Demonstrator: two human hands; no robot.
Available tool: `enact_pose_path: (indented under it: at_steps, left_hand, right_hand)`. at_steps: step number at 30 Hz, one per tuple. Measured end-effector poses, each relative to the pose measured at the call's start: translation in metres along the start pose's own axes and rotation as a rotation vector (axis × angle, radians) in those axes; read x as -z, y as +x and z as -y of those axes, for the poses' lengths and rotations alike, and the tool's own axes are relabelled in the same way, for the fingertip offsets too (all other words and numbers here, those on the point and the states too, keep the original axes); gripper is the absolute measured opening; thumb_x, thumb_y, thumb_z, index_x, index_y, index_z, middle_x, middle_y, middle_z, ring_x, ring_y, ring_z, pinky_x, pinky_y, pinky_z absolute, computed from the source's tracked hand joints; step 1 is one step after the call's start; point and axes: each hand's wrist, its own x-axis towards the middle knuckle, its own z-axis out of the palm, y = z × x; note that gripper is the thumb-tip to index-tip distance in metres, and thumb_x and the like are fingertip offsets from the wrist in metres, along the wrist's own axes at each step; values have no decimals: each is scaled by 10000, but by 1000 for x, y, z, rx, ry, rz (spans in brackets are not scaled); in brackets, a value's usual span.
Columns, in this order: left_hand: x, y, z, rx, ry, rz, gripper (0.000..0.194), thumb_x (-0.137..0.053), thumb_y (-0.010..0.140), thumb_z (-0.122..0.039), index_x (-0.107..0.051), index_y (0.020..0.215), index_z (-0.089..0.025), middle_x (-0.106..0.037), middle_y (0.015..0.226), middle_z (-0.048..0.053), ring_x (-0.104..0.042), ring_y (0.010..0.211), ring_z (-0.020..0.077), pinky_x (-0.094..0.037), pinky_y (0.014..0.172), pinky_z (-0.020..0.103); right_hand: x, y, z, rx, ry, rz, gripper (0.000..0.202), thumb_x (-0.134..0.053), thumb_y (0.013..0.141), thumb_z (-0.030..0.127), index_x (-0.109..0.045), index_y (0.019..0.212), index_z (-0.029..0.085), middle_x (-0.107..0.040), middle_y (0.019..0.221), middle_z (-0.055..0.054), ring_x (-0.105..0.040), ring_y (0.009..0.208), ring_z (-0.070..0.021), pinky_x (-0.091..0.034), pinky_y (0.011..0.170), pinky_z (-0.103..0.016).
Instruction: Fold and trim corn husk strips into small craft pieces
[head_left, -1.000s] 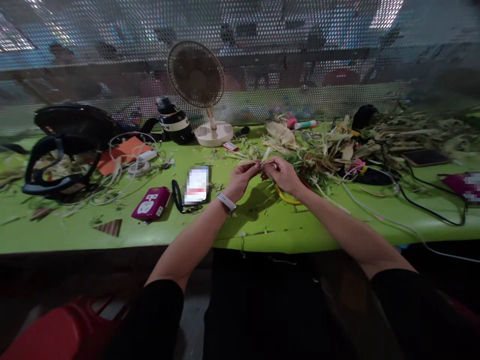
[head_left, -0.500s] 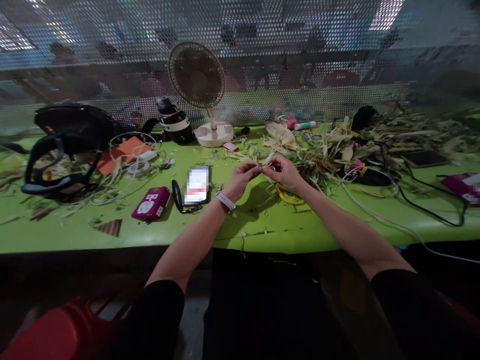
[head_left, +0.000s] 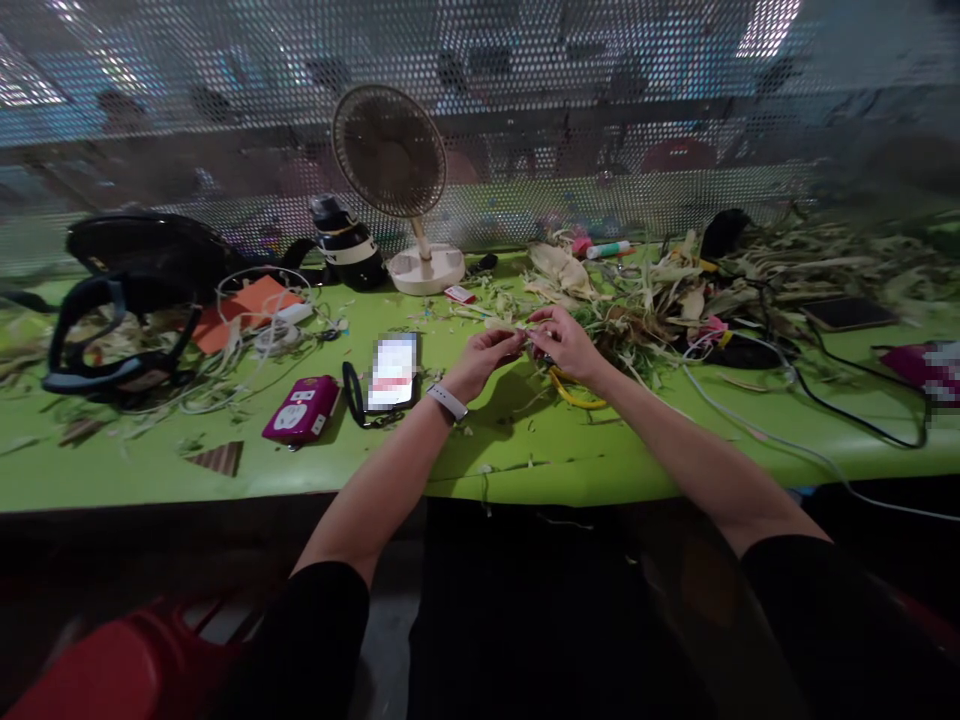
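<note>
Husk strip sits at your left hand, above the green tabletop; its fingertips appear pinched on the strip. Whether your right hand also clamps it cannot be told. Expect light, soft, easily torn fibre; grip close to the pinch. Working room lies toward you, up to the front edge; husk pile crowds your right, phone your left.

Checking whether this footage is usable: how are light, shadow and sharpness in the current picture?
Head view: dim overall, the lap nearly black; head view: the phone screen is bright and partly pixelated; head view: a soft shadow falls on the table below the left hand and right hand, detail between them is unclear; head view: shapes behind the mesh panel look hazy.
</note>
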Motion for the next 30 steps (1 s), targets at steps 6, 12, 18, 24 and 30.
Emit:
enact_pose_path:
  at_steps: [6, 12, 18, 24, 30]
  left_hand:
    - [-1, 1, 3, -15, 4, 4, 433, -928, 461, -395, -763, 794, -174, -740, 802, 13, -619, 714, 91, -506, 738, 230]
    - [-1, 0, 4, -25, -19, 34, 373, -916, 508, -362, -763, 788, -170, -743, 794, 21, -619, 689, 85, -516, 741, 231]
    - [1, 1, 5, -15, -23, 19, 317, -910, 529, -283, -751, 767, -145, -725, 762, 18, -613, 672, 82, -508, 741, 247]
    - [5, 5, 1, 0, -92, -130, 325, -918, 489, -257, -715, 712, -135, -695, 697, 0, -593, 628, 68, -503, 679, 217]
    - [5, 7, 2, -115, -58, -193, 320, -904, 518, -278, -723, 741, -137, -704, 737, 12, -606, 688, 85, -505, 785, 258]
  right_hand:
    - [-1, -1, -3, -27, -30, 22, 276, -569, 903, 489, -465, 982, 246, -488, 566, 62, -485, 491, -129, -403, 489, -277]
    - [-3, -3, 0, 16, -70, 15, 329, -558, 903, 529, -455, 1025, 241, -480, 594, 62, -473, 512, -122, -367, 504, -265]
    - [-1, 1, -6, -127, -17, 11, 366, -562, 893, 541, -482, 1048, 219, -486, 591, 56, -465, 501, -124, -382, 497, -263]
    - [-5, 2, -10, -126, -71, -131, 630, -640, 827, 574, -438, 1261, 166, -662, 812, -37, -639, 777, -199, -509, 737, -347]
    - [-11, -9, -1, -30, -299, -86, 480, -562, 902, 504, -521, 1241, 165, -679, 730, -34, -650, 693, -217, -510, 710, -364]
